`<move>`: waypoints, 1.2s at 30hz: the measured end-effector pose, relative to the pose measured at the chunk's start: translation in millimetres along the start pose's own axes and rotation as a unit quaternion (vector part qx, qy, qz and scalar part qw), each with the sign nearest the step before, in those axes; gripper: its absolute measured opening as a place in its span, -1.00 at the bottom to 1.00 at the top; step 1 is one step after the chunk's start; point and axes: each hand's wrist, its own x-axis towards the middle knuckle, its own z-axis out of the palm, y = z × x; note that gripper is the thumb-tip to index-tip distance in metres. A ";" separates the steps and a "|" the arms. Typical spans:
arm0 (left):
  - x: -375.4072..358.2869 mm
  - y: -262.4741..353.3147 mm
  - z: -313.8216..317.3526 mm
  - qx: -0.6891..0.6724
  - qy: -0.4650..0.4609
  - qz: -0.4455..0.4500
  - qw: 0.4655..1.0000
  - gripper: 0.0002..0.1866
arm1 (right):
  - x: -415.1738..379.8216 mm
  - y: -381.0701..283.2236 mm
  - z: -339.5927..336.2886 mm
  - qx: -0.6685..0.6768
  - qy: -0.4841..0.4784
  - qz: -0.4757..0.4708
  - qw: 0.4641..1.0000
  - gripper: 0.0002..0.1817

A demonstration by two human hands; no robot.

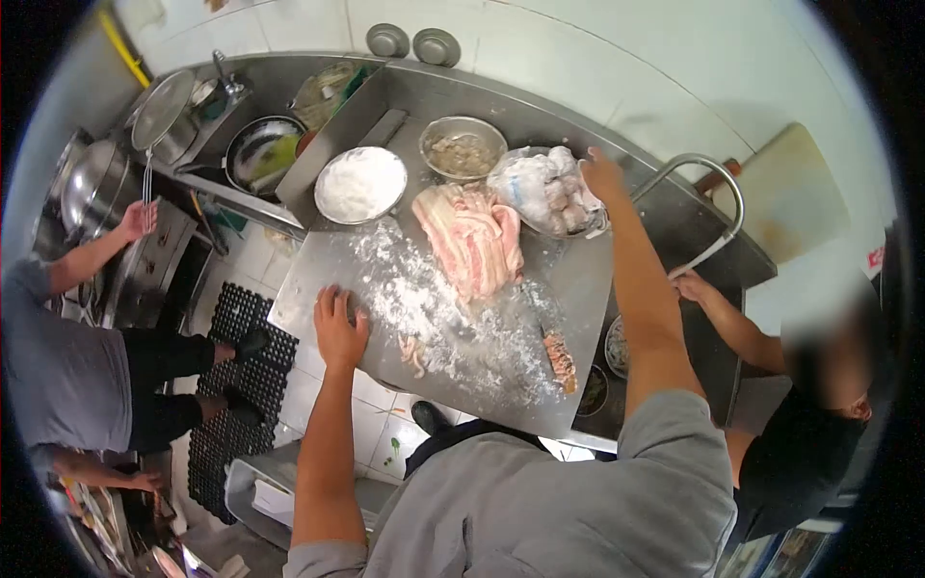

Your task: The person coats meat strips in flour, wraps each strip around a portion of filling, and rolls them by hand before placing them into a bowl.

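My left hand [340, 328] rests on the left edge of the steel table [308, 289], fingers spread and holding nothing. My right hand [603, 176] reaches to the far right side and grips the edge of a clear plastic bag [540, 183] of pale, lumpy contents. The bag sits in a bowl, mostly hidden beneath it. Left of the bag lie layered slabs of raw pork belly [469, 236]. Behind them is a metal bowl [463, 149] of pale pieces in liquid. A bowl of white powder [361, 183] stands at the far left.
White powder [414, 299] is scattered over the tabletop. A reddish strip [559, 362] and pale scraps [412, 354] lie near the front. A curved faucet [737, 193] and a co-worker [819, 433] are at right; another person [67, 366] holds a strainer [164, 111] at left.
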 end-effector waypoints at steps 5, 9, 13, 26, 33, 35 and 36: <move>-1.6 4.3 -2.7 -0.006 0.007 -0.007 1.000 -0.61 | -46.2 -77.5 -34.3 0.145 -0.056 -0.088 0.984 -0.63; -1.8 3.1 -3.3 -0.006 0.005 -0.004 1.000 -0.60 | -79.6 -112.5 14.3 0.218 -0.103 -0.226 0.944 -0.65; -2.5 2.6 -2.0 -0.007 0.014 -0.002 1.000 -0.59 | -89.1 -145.0 40.5 0.087 -0.196 -0.257 0.942 -0.66; -5.3 -5.2 2.6 -0.026 0.048 0.005 0.999 -0.61 | -44.0 -159.9 54.4 0.037 -0.316 -0.134 0.938 -0.47; 2.1 -13.1 13.0 -0.051 0.089 -0.019 0.995 -0.64 | -20.5 -200.6 -24.8 0.212 -0.427 -0.007 0.879 -0.50; 33.8 10.3 -2.6 -0.172 0.083 -0.012 0.982 -0.60 | -20.8 -215.6 -56.5 0.200 -0.414 -0.055 0.886 -0.51; 48.8 28.5 -11.0 -0.232 0.075 -0.012 0.970 -0.59 | -23.6 -219.1 -65.8 0.193 -0.411 -0.076 0.887 -0.51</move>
